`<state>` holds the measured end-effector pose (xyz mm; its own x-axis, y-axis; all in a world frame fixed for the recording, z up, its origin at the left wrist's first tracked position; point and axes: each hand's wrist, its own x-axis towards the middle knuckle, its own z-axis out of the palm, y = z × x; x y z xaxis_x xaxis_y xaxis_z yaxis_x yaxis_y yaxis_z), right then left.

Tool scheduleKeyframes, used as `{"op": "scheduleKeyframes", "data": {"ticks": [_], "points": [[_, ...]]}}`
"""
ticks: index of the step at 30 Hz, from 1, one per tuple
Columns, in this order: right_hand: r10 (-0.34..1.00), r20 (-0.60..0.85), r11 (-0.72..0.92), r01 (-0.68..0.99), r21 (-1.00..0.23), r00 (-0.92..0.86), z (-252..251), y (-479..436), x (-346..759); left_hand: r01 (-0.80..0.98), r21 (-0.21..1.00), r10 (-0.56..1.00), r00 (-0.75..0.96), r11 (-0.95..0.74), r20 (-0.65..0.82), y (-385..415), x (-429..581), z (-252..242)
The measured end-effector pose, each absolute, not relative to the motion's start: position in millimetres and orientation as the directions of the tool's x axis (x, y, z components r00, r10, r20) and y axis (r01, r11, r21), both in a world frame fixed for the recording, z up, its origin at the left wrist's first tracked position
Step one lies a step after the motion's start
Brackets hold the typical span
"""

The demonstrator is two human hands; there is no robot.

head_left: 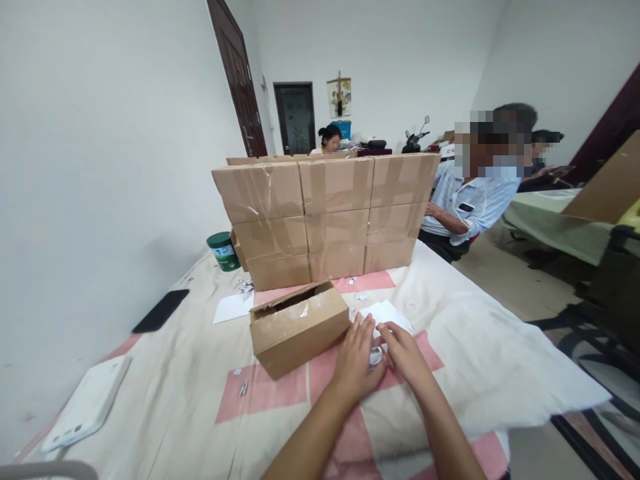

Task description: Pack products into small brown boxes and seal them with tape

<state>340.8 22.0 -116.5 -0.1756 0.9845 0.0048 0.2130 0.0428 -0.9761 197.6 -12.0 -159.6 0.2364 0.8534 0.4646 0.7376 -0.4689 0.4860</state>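
Observation:
My left hand (354, 359) and my right hand (401, 348) are close together over the cloth, right of a small cardboard box. Between them sits a small round whitish item (375, 357), mostly covered by my fingers, so its kind does not show. Both hands have their fingers curled in around it. Just beyond my fingertips lie sheets of white paper (387, 312). The small cardboard box (300, 333) stands tilted in view to the left of my left hand, its top flap partly raised.
Stacked taped cartons (335, 220) form a wall behind the small box. A green tub (223, 252), a white card (233, 309), a black phone-like slab (161, 311) and a white device (87, 403) lie leftward. Small scraps (243, 388) dot the cloth. A co-worker (457, 207) sits beyond, right.

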Motion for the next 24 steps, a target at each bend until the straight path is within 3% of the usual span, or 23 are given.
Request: {"op": "scheduleKeyframes", "data": {"ticks": [5,12,24], "points": [[0.993,0.080,0.104,0.350,-0.931,-0.082,-122.6,23.3,340.5,0.741,0.484,0.855,0.236,-0.466,0.462,-12.3,197.7,-159.9],[0.988,-0.053,-0.038,0.109,-0.993,-0.142,-117.3,23.5,340.5,0.770,0.465,0.847,0.179,-0.437,0.500,-11.0,203.1,-161.5],[0.958,-0.196,-0.211,-0.053,-0.976,-0.209,-112.2,20.6,331.2,0.744,0.529,0.863,0.125,-0.408,0.490,-8.8,201.4,-161.9]]}}
